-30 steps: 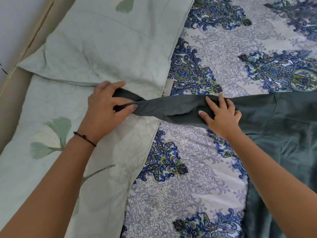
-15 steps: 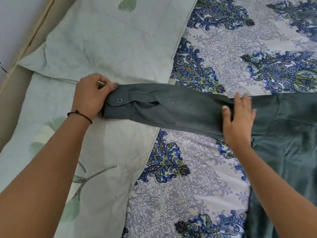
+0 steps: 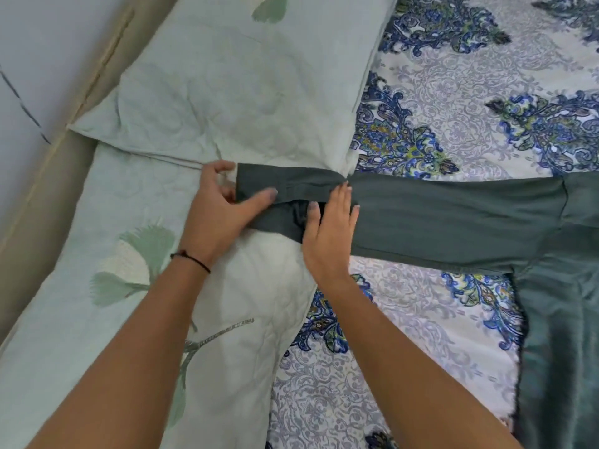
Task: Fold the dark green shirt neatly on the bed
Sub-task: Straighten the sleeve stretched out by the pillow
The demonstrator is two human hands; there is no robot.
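Flattening the sleeve (image 3: pixel 453 218) of the dark green shirt (image 3: pixel 564 319).

My left hand (image 3: pixel 217 215) is pinching its cuff (image 3: pixel 259 179) closed-fingered; my right hand (image 3: pixel 330 231) is pressing flat, fingers open.

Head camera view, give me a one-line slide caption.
Both hands, left hand and right hand, flatten the dark green shirt sleeve across the bed.

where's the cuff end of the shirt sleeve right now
In the head view the sleeve cuff lies left of centre on the pale green quilt, just below the pillow, between the left hand and the right hand.
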